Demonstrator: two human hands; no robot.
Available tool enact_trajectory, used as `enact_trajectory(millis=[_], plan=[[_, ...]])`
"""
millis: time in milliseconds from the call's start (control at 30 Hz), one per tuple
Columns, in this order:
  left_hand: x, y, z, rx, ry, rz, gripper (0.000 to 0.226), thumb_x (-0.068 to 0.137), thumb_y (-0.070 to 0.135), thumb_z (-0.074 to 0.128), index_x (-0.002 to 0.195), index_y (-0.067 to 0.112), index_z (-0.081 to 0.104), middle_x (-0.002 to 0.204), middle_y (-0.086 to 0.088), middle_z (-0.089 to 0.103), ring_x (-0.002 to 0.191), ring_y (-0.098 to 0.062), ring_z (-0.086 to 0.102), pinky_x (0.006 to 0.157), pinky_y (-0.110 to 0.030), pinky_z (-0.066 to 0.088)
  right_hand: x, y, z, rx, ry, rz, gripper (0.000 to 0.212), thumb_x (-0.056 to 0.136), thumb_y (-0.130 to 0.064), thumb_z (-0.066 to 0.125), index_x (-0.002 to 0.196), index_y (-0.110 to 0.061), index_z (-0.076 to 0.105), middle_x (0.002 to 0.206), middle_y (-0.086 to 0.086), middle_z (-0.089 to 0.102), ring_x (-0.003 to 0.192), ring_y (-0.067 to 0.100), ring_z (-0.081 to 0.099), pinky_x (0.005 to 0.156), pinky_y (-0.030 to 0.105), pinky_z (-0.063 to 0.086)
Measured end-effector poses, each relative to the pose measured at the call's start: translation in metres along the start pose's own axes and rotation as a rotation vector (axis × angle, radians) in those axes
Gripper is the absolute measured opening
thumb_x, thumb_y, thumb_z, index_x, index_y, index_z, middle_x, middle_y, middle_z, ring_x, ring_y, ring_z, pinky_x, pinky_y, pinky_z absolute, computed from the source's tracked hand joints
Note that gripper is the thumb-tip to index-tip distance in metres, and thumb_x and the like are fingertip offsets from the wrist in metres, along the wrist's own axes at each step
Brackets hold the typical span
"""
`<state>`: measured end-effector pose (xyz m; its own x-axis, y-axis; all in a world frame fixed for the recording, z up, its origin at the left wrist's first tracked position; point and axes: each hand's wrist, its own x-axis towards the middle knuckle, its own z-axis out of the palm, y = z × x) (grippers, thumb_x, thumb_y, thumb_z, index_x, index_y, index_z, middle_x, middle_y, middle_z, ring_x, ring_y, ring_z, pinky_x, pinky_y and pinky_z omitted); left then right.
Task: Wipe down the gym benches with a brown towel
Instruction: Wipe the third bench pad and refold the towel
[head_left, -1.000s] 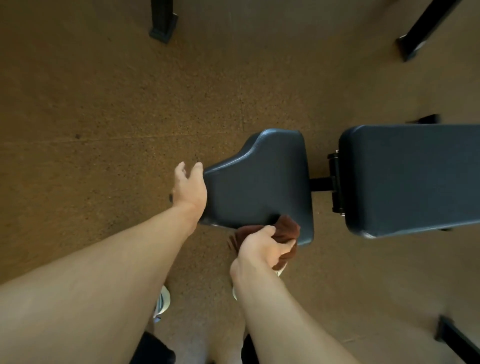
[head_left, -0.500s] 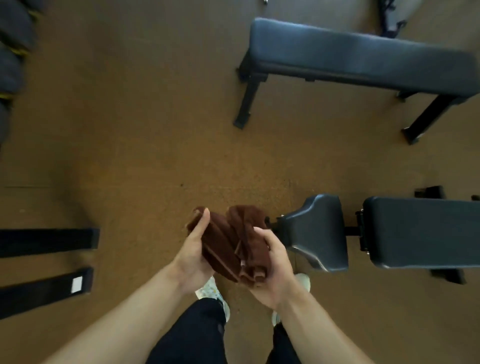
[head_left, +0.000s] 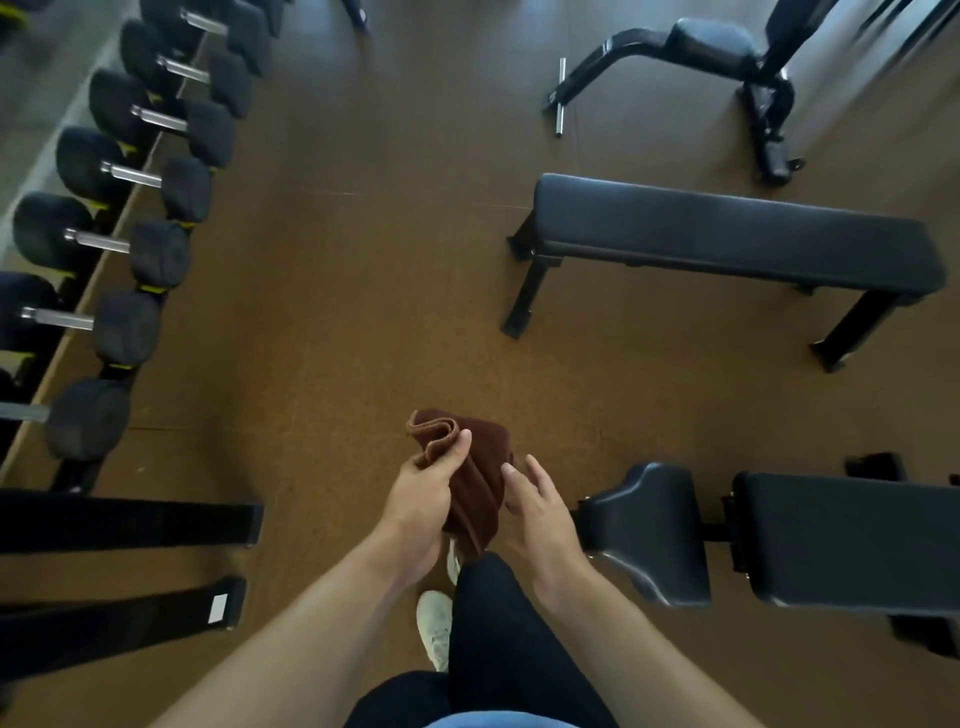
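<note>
A bunched brown towel (head_left: 475, 470) hangs in front of me above the floor. My left hand (head_left: 423, 493) grips its upper folds, thumb over the cloth. My right hand (head_left: 535, 506) is beside the towel's right edge, fingers spread and relaxed, fingertips touching or just off the cloth. A black adjustable bench, seat pad (head_left: 649, 535) and back pad (head_left: 852, 540), stands close at my right. A flat black bench (head_left: 727, 228) stands farther ahead on the right.
A rack of black dumbbells (head_left: 119, 218) runs along the left. Black frame feet (head_left: 130, 519) lie on the floor at lower left. Another padded machine (head_left: 717, 47) is at the top right. Brown floor (head_left: 363, 291) lies open between them. My leg and white shoe (head_left: 434, 623) are below.
I have come away from the adjustable bench's seat and stood up, widening the view. The towel passed from my right hand into my left, and my right hand has loosened off it.
</note>
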<state>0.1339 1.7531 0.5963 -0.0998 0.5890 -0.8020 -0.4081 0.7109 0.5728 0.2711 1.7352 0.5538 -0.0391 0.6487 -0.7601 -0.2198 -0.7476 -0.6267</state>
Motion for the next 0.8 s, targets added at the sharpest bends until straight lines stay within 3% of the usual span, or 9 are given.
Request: enact_trajectory(millis=[67,167,233,367,467,567,633,733,800], plan=[[0.006,0.019,0.005,0.063,-0.034,0.03,0.029,0.095,0.039,0.07,0.112,0.017,0.074,0.099,-0.001,0.081,0.096,-0.022,0.077,0.079,-0.037,0.056,0.009,-0.013,0.005,-0.012,-0.033,-0.057,0.107,0.068,-0.074,0.082,0.159,-0.045,0.034,0.156,-0.008,0.051,0.141,0.016,0.05,0.119,0.046,0.039],[0.023,0.048,0.015,0.212,-0.079,0.08,0.016,0.097,0.037,0.068,0.099,0.023,0.074,0.087,0.005,0.081,0.08,-0.011,0.077,0.068,-0.028,0.052,0.029,-0.044,0.008,-0.158,0.007,-0.253,0.073,0.096,-0.047,0.07,0.159,-0.047,0.033,0.161,-0.015,0.039,0.145,0.006,0.038,0.112,0.032,0.035],[0.039,0.071,0.026,0.39,-0.123,0.124,0.018,0.098,0.041,0.066,0.103,0.026,0.074,0.092,0.007,0.08,0.088,-0.009,0.075,0.071,-0.024,0.052,0.044,-0.072,0.006,-0.23,0.033,-0.341,0.057,0.098,-0.051,0.065,0.151,-0.052,0.045,0.158,-0.021,0.044,0.146,0.003,0.04,0.116,0.034,0.036],[0.08,0.113,0.061,0.694,-0.13,0.256,0.017,0.101,0.04,0.062,0.102,0.028,0.074,0.096,0.002,0.078,0.091,-0.013,0.074,0.085,-0.038,0.061,0.069,-0.146,0.009,-0.47,0.032,-0.449,0.049,0.079,-0.077,0.066,0.113,-0.041,0.066,0.12,-0.019,0.065,0.117,-0.003,0.056,0.101,0.024,0.046],[0.104,0.138,0.094,0.842,-0.141,0.348,0.014,0.096,0.037,0.056,0.093,0.036,0.069,0.103,0.001,0.07,0.094,-0.018,0.07,0.084,-0.049,0.06,0.092,-0.197,0.015,-0.603,-0.025,-0.312,0.042,0.08,-0.071,0.074,0.102,-0.036,0.066,0.104,-0.014,0.071,0.1,0.001,0.065,0.087,0.025,0.053],[0.12,0.161,0.125,1.06,-0.117,0.445,0.01,0.098,0.035,0.056,0.089,0.039,0.058,0.099,0.005,0.065,0.087,-0.016,0.067,0.075,-0.044,0.057,0.117,-0.234,0.011,-0.488,-0.004,-0.255,0.017,0.094,-0.044,0.075,0.097,-0.029,0.069,0.093,-0.01,0.077,0.09,0.004,0.071,0.079,0.026,0.058],[0.13,0.177,0.143,1.104,-0.143,0.472,0.007,0.093,0.044,0.062,0.099,0.044,0.059,0.097,0.011,0.066,0.084,-0.012,0.068,0.07,-0.036,0.055,0.127,-0.256,0.005,-0.315,0.011,-0.202,0.006,0.098,-0.03,0.073,0.1,-0.024,0.073,0.094,-0.008,0.079,0.094,0.008,0.075,0.088,0.03,0.06],[0.148,0.195,0.162,0.918,-0.254,0.407,0.054,0.081,0.042,0.083,0.127,0.051,0.057,0.107,0.017,0.072,0.101,-0.005,0.07,0.088,-0.028,0.057,0.141,-0.283,-0.006,-0.085,0.083,-0.183,0.011,0.1,-0.027,0.07,0.106,-0.019,0.074,0.099,-0.001,0.081,0.099,0.015,0.077,0.096,0.043,0.061],[0.159,0.207,0.174,0.87,-0.276,0.418,0.055,0.079,0.033,0.088,0.126,0.043,0.062,0.105,0.017,0.075,0.102,-0.004,0.071,0.094,-0.029,0.058,0.147,-0.302,-0.012,0.061,0.136,-0.184,0.015,0.101,-0.026,0.069,0.11,-0.016,0.073,0.1,0.002,0.081,0.099,0.018,0.078,0.097,0.042,0.061]])
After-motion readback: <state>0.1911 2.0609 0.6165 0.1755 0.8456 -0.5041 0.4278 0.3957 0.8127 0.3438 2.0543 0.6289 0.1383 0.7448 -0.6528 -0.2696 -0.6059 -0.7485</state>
